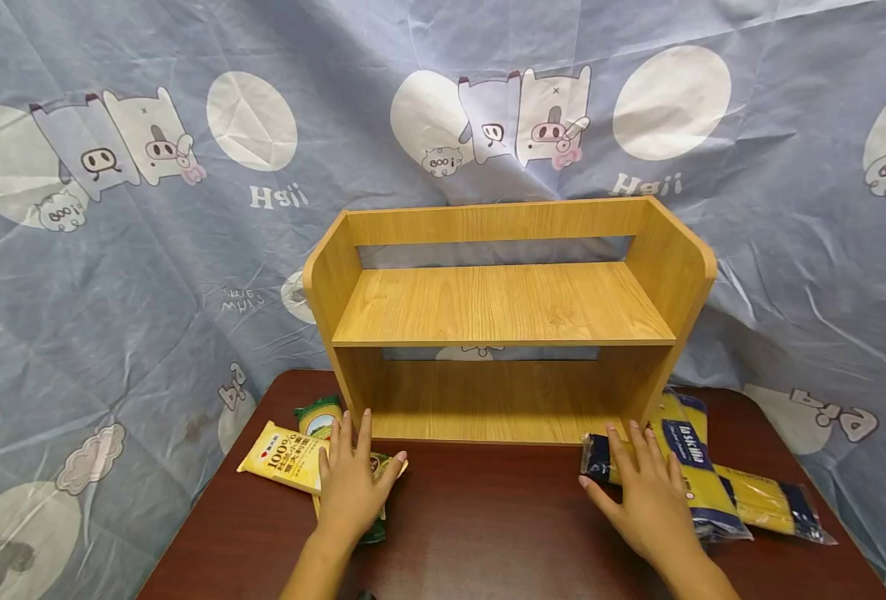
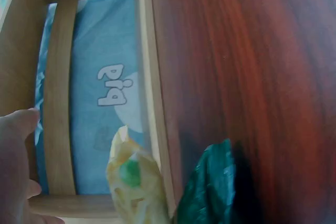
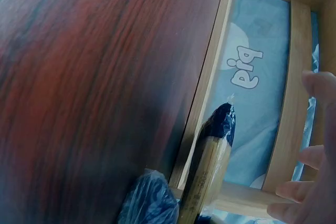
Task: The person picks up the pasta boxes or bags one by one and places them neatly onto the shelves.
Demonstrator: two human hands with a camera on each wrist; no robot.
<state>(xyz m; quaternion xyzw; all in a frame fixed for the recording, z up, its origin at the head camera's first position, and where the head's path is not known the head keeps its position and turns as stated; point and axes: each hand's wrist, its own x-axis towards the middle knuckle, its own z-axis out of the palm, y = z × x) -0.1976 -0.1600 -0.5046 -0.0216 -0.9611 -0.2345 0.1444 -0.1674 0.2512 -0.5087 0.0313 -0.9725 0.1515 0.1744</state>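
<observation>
My left hand (image 1: 354,487), fingers spread and straight, is over the right end of a yellow pack with red and black print (image 1: 283,457). Under that pack lies a green-and-yellow pack (image 1: 319,417), partly covered. In the left wrist view, a yellow pack end (image 2: 135,187) and a green wrapper (image 2: 210,184) show beside the hand. My right hand (image 1: 648,500), fingers also spread, overlaps the left side of blue-and-yellow pasta packs (image 1: 701,487). One lies crosswise beneath another, its dark end (image 1: 596,457) left of the fingers. The right wrist view shows a spaghetti pack (image 3: 212,166); neither hand grips anything.
A two-tier wooden shelf (image 1: 503,304) stands at the back of the dark red-brown table (image 1: 480,517), between the two groups of packs. Blue-grey printed cloth (image 1: 443,50) hangs behind and at both sides. A small black object (image 1: 366,595) shows at the bottom edge.
</observation>
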